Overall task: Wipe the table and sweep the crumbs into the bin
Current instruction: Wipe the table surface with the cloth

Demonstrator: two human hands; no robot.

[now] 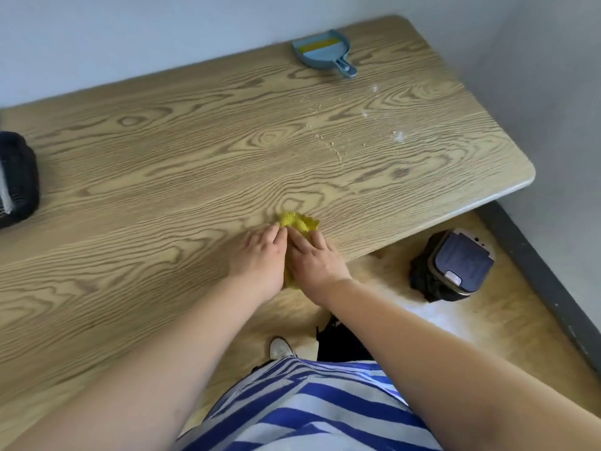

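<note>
A yellow cloth [299, 222] lies bunched on the wooden table [162, 164] near its front edge. My left hand [260, 255] and my right hand [312, 255] lie side by side on the cloth, fingers straight, pressing it to the tabletop. Most of the cloth is hidden beneath them. Crumbs [328, 144] run in a loose line across the far right part of the table, with white specks [398, 135] beside them. A blue dustpan with a brush [325, 52] sits at the far edge. The bin [455, 265], lined with a black bag, stands on the floor to the right of the table.
A black basket-like object [16, 180] rests at the table's left edge. Grey walls close in behind the table and on the right. A dark skirting strip [536, 278] runs along the floor by the bin.
</note>
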